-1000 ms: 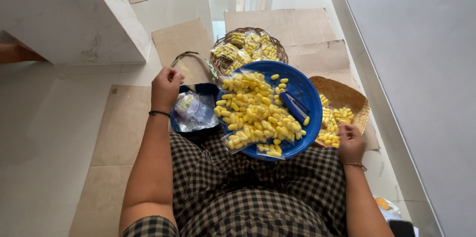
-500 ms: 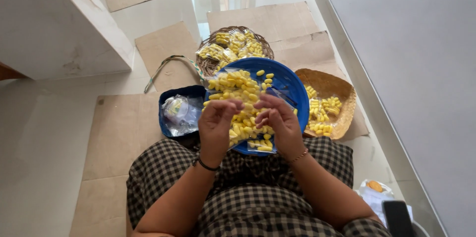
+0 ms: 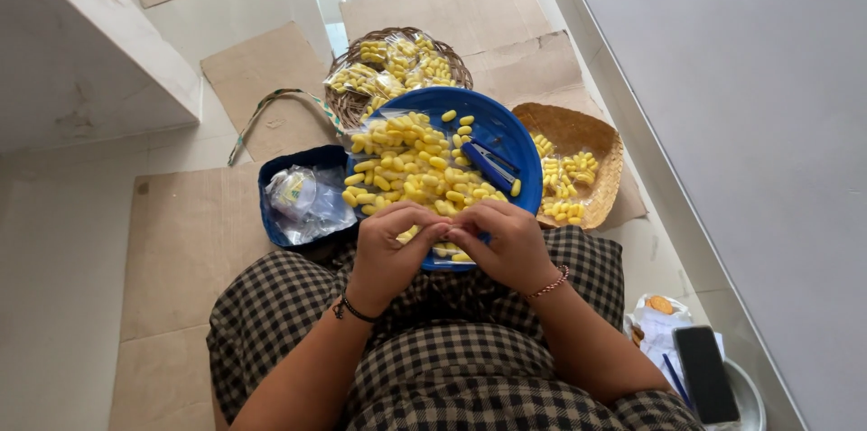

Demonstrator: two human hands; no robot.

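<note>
With both hands drawn together over the lap, I see my left hand (image 3: 390,250) and right hand (image 3: 508,246) meeting fingertip to fingertip at the near rim of the round blue plastic plate (image 3: 506,129). Fingers of both are curled in and pinched on something small between them; probably one of the yellow pieces or a clear wrapper, but the fingers hide it, so I can't tell which.

The plate sits on my checked-cloth lap (image 3: 433,350), loaded with a heap of small yellow oblong pieces (image 3: 402,169). A blue stapler-like tool (image 3: 489,163) lies on the plate's right half, beside the heap. The plate's near edge is covered by my knuckles; its far edge overlaps the round woven wicker basket (image 3: 348,101) holding clear packets of the same yellow pieces (image 3: 397,65).

Left of the plate, touching it, is a dark blue square tub (image 3: 271,214) with crumpled clear plastic bags (image 3: 307,201) inside. Right of the plate is a flat brown woven tray (image 3: 587,133) with loose yellow pieces, its edge tucked just under the plate rim.

Open room: flat cardboard sheet (image 3: 181,250) to my left is bare. On the right a grey wall (image 3: 722,124) runs close by, tight space. By my right knee, a black phone (image 3: 704,372) lies on a white bag (image 3: 655,332).
</note>
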